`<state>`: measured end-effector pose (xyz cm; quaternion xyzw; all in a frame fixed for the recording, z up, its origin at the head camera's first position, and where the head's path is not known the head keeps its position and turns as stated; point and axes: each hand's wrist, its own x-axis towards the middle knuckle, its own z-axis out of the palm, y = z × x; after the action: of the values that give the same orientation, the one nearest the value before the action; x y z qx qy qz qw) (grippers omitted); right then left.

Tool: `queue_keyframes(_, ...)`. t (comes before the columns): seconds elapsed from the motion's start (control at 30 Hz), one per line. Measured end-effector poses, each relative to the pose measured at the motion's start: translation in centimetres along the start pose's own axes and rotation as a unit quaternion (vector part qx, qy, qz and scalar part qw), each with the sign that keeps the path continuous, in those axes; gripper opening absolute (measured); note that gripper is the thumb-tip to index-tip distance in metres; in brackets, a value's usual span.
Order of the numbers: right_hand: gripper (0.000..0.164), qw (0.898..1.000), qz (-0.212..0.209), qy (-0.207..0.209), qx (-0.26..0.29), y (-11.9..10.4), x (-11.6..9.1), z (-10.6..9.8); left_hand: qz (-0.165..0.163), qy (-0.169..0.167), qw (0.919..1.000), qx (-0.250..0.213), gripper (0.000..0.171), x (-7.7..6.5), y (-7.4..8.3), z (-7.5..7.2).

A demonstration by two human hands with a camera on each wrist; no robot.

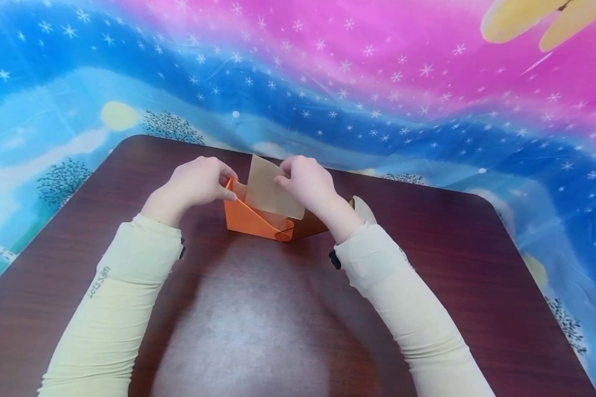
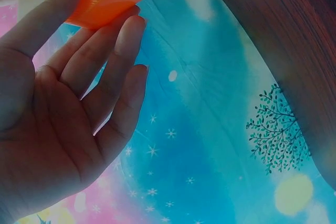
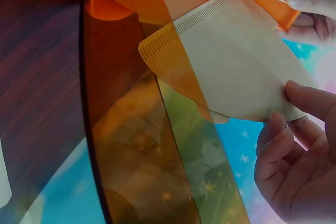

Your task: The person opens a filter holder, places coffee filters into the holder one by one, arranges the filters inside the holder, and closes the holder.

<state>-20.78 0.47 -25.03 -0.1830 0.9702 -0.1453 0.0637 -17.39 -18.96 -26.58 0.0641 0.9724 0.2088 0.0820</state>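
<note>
An orange filter holder box point(image 1: 250, 219) stands on the table, its see-through amber lid point(image 3: 131, 114) swung open to the right. My left hand point(image 1: 198, 179) grips the box's back left corner, thumb on the near side and fingers beyond. In the left wrist view, the fingers of my left hand point(image 2: 89, 87) lie along the orange wall. A tan paper coffee filter point(image 1: 273, 190) with a crimped edge is raised over the box, between box and lid. My right hand point(image 1: 310, 176) pinches its edge between thumb and fingers. More pale paper point(image 1: 239, 190) shows inside the box.
The dark wooden table point(image 1: 427, 286) has rounded corners. Just right of my right wrist, a pale piece with a curved edge point(image 1: 363, 209) shows beyond the lid. A colourful printed cloth point(image 1: 278, 82) hangs behind the table's far edge.
</note>
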Motion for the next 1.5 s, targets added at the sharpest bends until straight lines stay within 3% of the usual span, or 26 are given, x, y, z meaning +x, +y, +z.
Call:
queue_keyframes(0.9, 0.013, 0.998, -0.004, -0.049, -0.039, -1.3, 1.1, 4.3, 0.006, 0.001, 0.9999, 0.013, 0.036, 0.0, 0.0, -0.1)
queue_keyframes(1.27, 0.017, 0.998, -0.012, -0.060, -0.025, -1.3, 0.9, 4.5, 0.012, 0.001, 0.9998, 0.015, 0.028, 0.0, 0.2, -0.2)
queue_keyframes(1.5, 0.015, 0.998, -0.015, -0.051, -0.031, -1.4, 0.5, 4.2, 0.004, -0.003, 1.0000, 0.008, 0.033, -0.1, 0.0, -0.1)
